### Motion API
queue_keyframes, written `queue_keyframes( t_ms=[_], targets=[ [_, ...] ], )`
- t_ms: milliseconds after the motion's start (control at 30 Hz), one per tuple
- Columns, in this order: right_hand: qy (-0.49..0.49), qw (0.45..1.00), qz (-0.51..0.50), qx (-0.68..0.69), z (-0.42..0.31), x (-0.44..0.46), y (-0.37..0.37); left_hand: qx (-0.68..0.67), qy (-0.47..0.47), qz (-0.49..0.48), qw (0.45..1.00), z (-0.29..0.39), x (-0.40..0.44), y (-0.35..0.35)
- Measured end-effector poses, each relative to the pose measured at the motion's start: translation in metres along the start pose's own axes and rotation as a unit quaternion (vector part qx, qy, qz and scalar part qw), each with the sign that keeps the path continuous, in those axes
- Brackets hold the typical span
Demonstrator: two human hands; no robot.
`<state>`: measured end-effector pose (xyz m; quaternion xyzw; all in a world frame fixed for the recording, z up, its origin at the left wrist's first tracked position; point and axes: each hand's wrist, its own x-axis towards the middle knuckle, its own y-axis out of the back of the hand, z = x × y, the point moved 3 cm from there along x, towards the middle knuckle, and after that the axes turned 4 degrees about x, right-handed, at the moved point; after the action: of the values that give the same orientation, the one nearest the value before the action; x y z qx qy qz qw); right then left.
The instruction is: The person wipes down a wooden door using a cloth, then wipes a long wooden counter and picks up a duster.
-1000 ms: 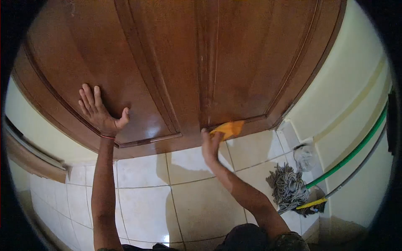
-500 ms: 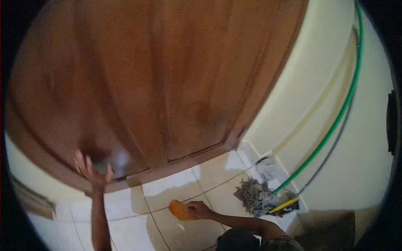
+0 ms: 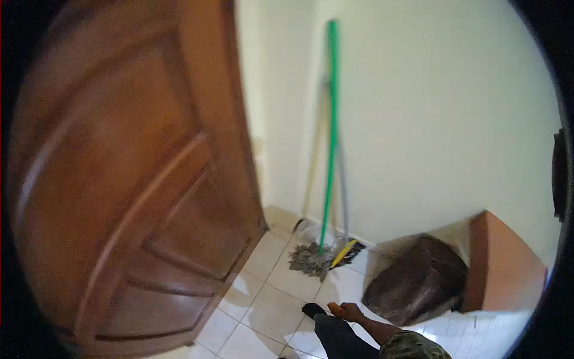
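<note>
My right hand [image 3: 351,312] is low in the view, in front of my dark-trousered leg [image 3: 341,338]. Its fingers are closed around an orange cloth [image 3: 336,309], most of which is hidden by the hand. A dark shoe [image 3: 313,310] shows just left of the cloth, on the pale floor tiles [image 3: 263,314]. My left hand is out of the picture. A brown panelled wooden door [image 3: 143,179] fills the left side.
A mop with a grey string head [image 3: 311,259] and green handle [image 3: 330,137] leans against the pale wall [image 3: 430,119]. Beside it is a broom with a yellow-edged head [image 3: 344,253]. Farther right are a dark brown bag-like bundle [image 3: 418,281] and an orange-brown panel [image 3: 505,263].
The view has swung right, away from the door towards the mop and wall. My left hand, earlier spread near the door's bottom, has left view. My right hand still grips the cloth, now by my leg.
</note>
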<state>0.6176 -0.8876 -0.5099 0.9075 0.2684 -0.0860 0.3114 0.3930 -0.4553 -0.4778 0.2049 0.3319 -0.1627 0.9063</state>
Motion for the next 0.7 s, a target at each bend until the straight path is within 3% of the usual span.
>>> queue_keyframes(
  t_ms=[33, 67, 133, 167, 233, 300, 400, 533, 600, 633, 700],
  targets=[
    [-0.127, 0.982, -0.029, -0.14, -0.023, -0.025, 0.01, 0.004, -0.01, -0.007, 1.0, 0.016, -0.008, 0.01],
    [-0.123, 0.982, -0.027, -0.14, -0.004, -0.059, 0.011, 0.007, -0.017, -0.02, 1.0, 0.031, -0.02, 0.018],
    [-0.093, 0.971, 0.006, -0.221, -0.056, -0.139, 0.032, 0.015, -0.028, -0.05, 0.998, 0.056, -0.048, 0.03],
    [-0.111, 0.971, 0.024, -0.21, -0.069, -0.179, 0.036, 0.017, -0.03, -0.062, 0.998, 0.065, -0.062, 0.034],
    [-0.2, 0.959, 0.187, -0.079, -0.088, -0.255, 0.042, 0.017, -0.029, -0.076, 0.997, 0.084, -0.09, 0.042],
    [-0.273, 0.946, 0.17, -0.046, -0.142, -0.315, 0.067, 0.012, -0.016, -0.094, 0.995, 0.095, -0.125, 0.041],
    [-0.232, 0.941, 0.247, -0.018, -0.167, -0.382, 0.08, -0.006, 0.005, -0.111, 0.994, 0.104, -0.16, 0.027],
    [-0.152, 0.916, 0.369, 0.026, -0.135, -0.418, 0.083, -0.017, 0.024, -0.11, 0.994, 0.132, -0.172, 0.023],
    [-0.138, 0.924, 0.356, -0.012, -0.162, -0.443, 0.113, -0.026, 0.034, -0.106, 0.993, 0.145, -0.175, 0.02],
    [-0.192, 0.906, 0.375, 0.033, -0.16, -0.445, 0.125, -0.03, 0.039, -0.102, 0.994, 0.152, -0.174, 0.016],
    [-0.182, 0.89, 0.403, 0.106, -0.164, -0.456, 0.172, -0.041, 0.052, -0.095, 0.993, 0.163, -0.176, 0.001]
  ],
)
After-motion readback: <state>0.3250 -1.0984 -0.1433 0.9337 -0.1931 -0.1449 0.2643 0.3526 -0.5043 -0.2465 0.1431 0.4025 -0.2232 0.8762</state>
